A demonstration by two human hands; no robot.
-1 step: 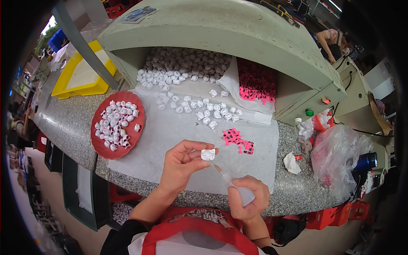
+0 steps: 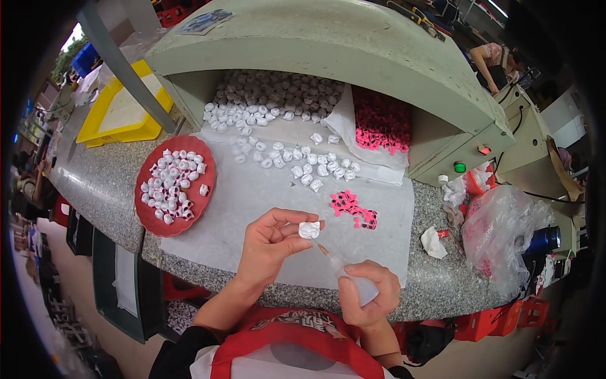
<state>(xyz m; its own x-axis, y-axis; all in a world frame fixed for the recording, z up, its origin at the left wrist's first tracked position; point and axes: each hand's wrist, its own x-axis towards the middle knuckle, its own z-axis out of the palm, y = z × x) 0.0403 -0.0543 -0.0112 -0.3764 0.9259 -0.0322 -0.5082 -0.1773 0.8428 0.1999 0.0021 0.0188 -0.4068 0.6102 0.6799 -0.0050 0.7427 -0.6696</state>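
Fingers of your left hand (image 2: 268, 247) pinch a small white piece (image 2: 308, 229); your right hand (image 2: 369, 295) grips a squeeze bottle (image 2: 353, 280), nozzle touching it.

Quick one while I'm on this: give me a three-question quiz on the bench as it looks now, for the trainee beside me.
1. True or false: the left hand pinches a small white piece between its fingertips.
2. What does the right hand hold? A) scissors B) a clear squeeze bottle with a thin nozzle C) a brush
3. Fill in: the loose white pieces at the person's left lie on a round ____ plate.

Key
1. True; the piece is held up above the white sheet.
2. B; the squeeze bottle points its nozzle tip at the white piece.
3. Red; the plate sits on the grey stone counter, left of the small cluster of pink pieces.
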